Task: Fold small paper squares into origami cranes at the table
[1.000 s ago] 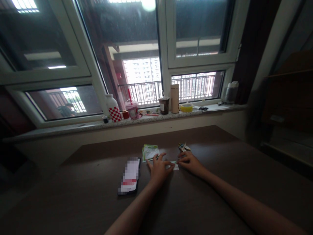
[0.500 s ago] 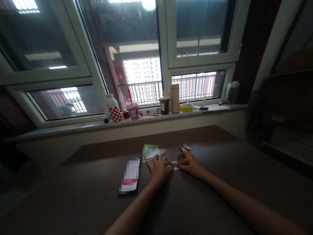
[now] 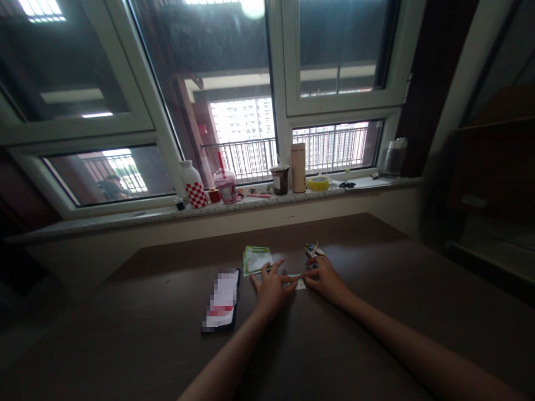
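Risk of tearing or skewing the small pale paper slip [image 3: 301, 284], on or just above the table [image 3: 146, 301], through uneven pulling by left hand [image 3: 271, 289] and right hand [image 3: 327, 279], both bunched close at its edges, impossible to say whether pinching or only pressing.

This is an indoor room, home or office unclear: a broad brown table [image 3: 125, 340] stands beside white-framed glass windows [image 3: 278, 67], drink cups line the speckled grey stone windowsill [image 3: 100, 222], and a pale multi-storey building [image 3: 254, 118] rises outside.
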`<state>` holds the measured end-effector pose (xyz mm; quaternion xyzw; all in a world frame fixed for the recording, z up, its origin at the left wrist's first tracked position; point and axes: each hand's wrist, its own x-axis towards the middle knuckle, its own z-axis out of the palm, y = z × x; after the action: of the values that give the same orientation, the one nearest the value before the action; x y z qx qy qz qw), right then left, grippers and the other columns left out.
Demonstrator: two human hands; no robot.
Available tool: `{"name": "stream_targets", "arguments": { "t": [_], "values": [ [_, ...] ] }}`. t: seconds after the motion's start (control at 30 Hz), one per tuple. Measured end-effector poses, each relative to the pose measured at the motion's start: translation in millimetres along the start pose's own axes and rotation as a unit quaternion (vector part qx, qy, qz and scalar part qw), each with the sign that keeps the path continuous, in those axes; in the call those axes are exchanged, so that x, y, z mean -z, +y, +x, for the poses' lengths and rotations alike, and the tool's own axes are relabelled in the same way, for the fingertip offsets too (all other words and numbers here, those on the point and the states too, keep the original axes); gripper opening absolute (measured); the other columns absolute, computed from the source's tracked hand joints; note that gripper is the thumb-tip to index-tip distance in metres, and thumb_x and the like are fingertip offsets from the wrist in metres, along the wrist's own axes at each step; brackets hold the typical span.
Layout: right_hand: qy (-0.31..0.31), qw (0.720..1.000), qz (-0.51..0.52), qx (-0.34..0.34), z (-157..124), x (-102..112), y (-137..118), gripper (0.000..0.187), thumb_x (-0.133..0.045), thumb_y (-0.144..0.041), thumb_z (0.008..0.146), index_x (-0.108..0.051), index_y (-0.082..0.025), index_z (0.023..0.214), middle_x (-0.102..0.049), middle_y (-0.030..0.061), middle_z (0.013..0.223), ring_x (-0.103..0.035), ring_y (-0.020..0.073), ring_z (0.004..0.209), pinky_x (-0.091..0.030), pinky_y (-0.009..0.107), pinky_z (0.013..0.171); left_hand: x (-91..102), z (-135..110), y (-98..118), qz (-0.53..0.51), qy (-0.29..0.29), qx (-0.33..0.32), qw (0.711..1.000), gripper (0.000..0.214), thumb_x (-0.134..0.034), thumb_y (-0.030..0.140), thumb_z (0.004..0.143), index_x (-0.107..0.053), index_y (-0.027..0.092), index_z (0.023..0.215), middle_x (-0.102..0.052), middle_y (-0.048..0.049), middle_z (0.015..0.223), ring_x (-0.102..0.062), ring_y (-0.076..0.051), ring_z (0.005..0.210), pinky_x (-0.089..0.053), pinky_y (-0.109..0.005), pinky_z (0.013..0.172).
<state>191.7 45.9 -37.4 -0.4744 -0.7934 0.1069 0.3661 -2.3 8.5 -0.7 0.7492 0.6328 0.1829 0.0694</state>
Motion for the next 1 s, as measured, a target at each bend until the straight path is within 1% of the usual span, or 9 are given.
{"name": "stream_targets", "arguments": {
  "t": [0.13, 0.27, 0.37, 0.53, 0.67, 0.8, 0.9, 1.0],
  "values": [
    [0.002, 1.0, -0.015, -0.006, 1.3, -0.7, 0.9, 0.016, -0.068, -0.025, 0.08, -0.081, -0.027, 0.089, -0.06, 0.0118, 0.11, -0.048, 0.0298, 0.117, -0.039, 0.047, 0.106, 0.9, 0.0, 0.7, -0.006, -0.002, 0.003, 1.0, 0.019, -0.065, 0.046, 0.083, -0.073, 0.051, 0.099, -0.044, 0.0087, 0.15, -0.029, -0.036, 0.139, -0.005, -0.075, 0.108],
    [0.001, 1.0, -0.015, -0.007, 1.1, -0.2, -1.2, 0.016, -0.067, -0.026, 0.081, -0.081, -0.028, 0.089, -0.059, 0.0108, 0.112, -0.047, 0.0294, 0.118, -0.038, 0.047, 0.106, 1.5, -1.1, 2.6, -0.009, -0.002, 0.001, 1.0, 0.024, -0.065, 0.044, 0.083, -0.071, 0.051, 0.105, -0.041, 0.0082, 0.151, -0.028, -0.036, 0.14, -0.006, -0.075, 0.109],
    [0.0, 1.0, -0.016, -0.013, 1.7, 0.9, -2.5, 0.017, -0.066, -0.025, 0.081, -0.081, -0.027, 0.09, -0.06, 0.0114, 0.112, -0.047, 0.029, 0.116, -0.039, 0.046, 0.105, 1.9, -1.8, 3.9, -0.005, -0.004, -0.005, 1.0, 0.027, -0.066, 0.041, 0.083, -0.069, 0.052, 0.108, -0.04, 0.0088, 0.152, -0.027, -0.035, 0.14, -0.006, -0.074, 0.109],
    [0.0, 1.0, -0.018, -0.016, 3.6, 0.5, 2.1, 0.018, -0.066, -0.026, 0.083, -0.08, -0.026, 0.094, -0.06, 0.0121, 0.113, -0.047, 0.0289, 0.118, -0.037, 0.046, 0.106, 1.1, -2.0, 2.8, -0.009, 0.002, -0.011, 1.0, 0.018, -0.063, 0.045, 0.085, -0.072, 0.051, 0.1, -0.043, 0.0092, 0.15, -0.03, -0.034, 0.138, -0.009, -0.073, 0.109],
    [0.008, 1.0, -0.01, -0.006, 3.6, -1.4, 7.0, 0.018, -0.065, -0.029, 0.084, -0.08, -0.028, 0.094, -0.06, 0.0108, 0.113, -0.048, 0.0278, 0.118, -0.036, 0.046, 0.106, 0.1, -1.7, 1.4, -0.014, 0.006, -0.008, 1.0, 0.018, -0.062, 0.046, 0.085, -0.073, 0.05, 0.099, -0.044, 0.0078, 0.149, -0.03, -0.034, 0.138, -0.009, -0.073, 0.109],
    [0.022, 1.0, 0.015, -0.001, 2.7, -0.6, 6.3, 0.016, -0.066, -0.027, 0.083, -0.08, -0.027, 0.091, -0.061, 0.0104, 0.114, -0.048, 0.0273, 0.119, -0.035, 0.046, 0.108, 0.9, -1.9, 1.5, -0.024, 0.009, 0.004, 1.0, 0.019, -0.065, 0.045, 0.083, -0.073, 0.049, 0.1, -0.043, 0.0072, 0.15, -0.029, -0.034, 0.138, -0.008, -0.073, 0.109],
    [0.004, 0.999, 0.036, 0.015, 0.8, 1.3, 2.7, 0.015, -0.068, -0.025, 0.081, -0.08, -0.028, 0.089, -0.06, 0.0096, 0.116, -0.046, 0.0269, 0.122, -0.032, 0.046, 0.11, 1.7, -2.4, 1.9, -0.028, 0.011, 0.014, 0.999, 0.021, -0.066, 0.044, 0.082, -0.073, 0.047, 0.101, -0.043, 0.0065, 0.15, -0.029, -0.035, 0.139, -0.007, -0.072, 0.11],
    [-0.029, 0.998, 0.049, 0.027, -1.4, 2.2, -0.6, 0.015, -0.069, -0.025, 0.08, -0.08, -0.029, 0.089, -0.06, 0.0088, 0.119, -0.048, 0.0262, 0.121, -0.033, 0.046, 0.11, 1.7, -2.9, 2.1, -0.028, 0.015, 0.02, 0.999, 0.022, -0.064, 0.047, 0.082, -0.073, 0.046, 0.102, -0.042, 0.0068, 0.151, -0.028, -0.035, 0.139, -0.007, -0.073, 0.11]
  ]
}}
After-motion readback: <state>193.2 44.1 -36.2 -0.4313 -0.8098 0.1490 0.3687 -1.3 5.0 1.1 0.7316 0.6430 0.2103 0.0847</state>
